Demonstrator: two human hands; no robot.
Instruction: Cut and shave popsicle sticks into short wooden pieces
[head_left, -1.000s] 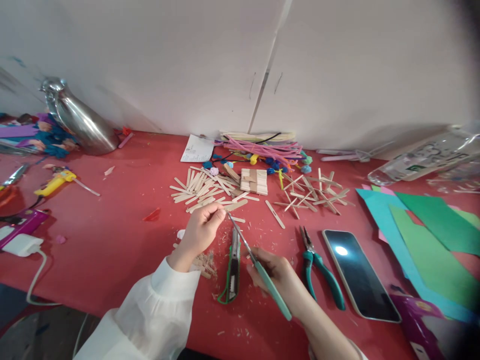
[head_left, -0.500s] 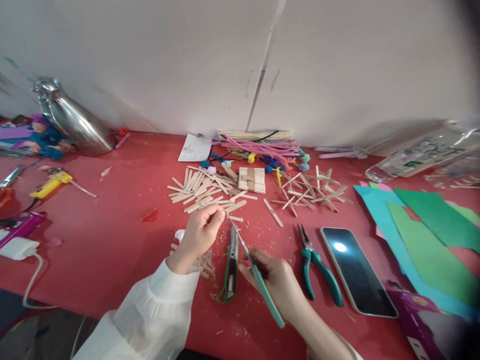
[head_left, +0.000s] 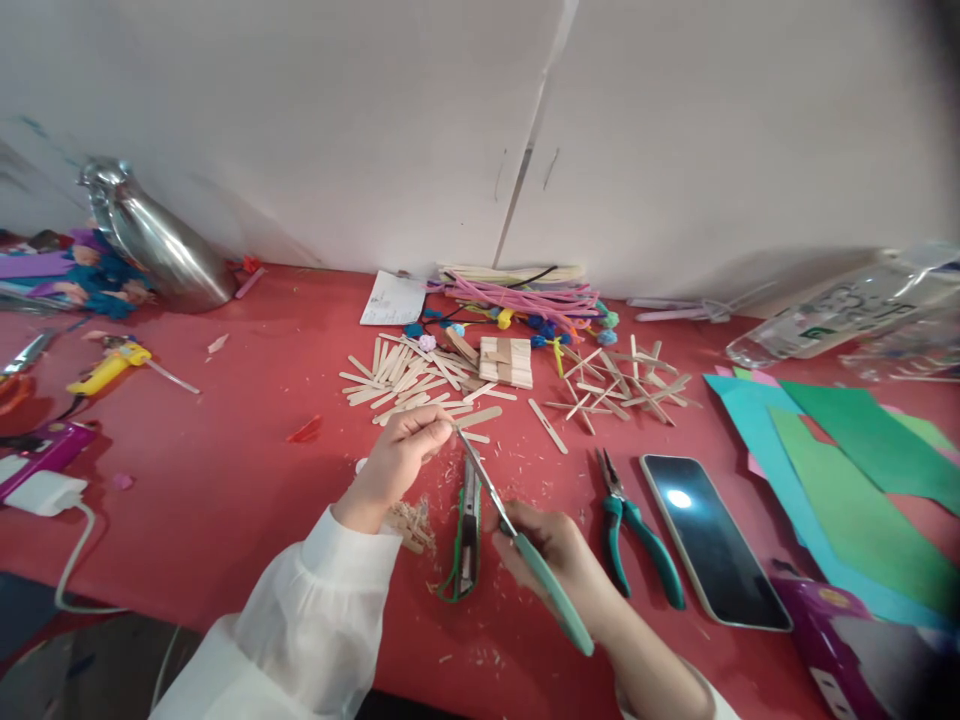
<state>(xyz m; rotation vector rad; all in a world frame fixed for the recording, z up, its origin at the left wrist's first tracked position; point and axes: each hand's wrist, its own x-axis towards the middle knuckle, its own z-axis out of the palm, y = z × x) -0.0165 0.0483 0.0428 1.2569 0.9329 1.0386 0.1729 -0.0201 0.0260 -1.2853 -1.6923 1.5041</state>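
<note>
The small wooden stick is pinched by the fingertips of the left hand just above the red table, and the right hand, closed on the scissors, keeps the blades at it as a second ago, so the cut seems unfinished.

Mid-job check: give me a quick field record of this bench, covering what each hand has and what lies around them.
left hand: fingers pinch a small wooden piece
right hand: grips teal-handled scissors, blade tips at the wooden piece
between hands: green utility knife lying on the red table, wood shavings beside it
right of hands: teal pliers, phone, coloured paper sheets
behind: craft sticks, pipe cleaners
far left: yellow glue gun, metal jug
</note>
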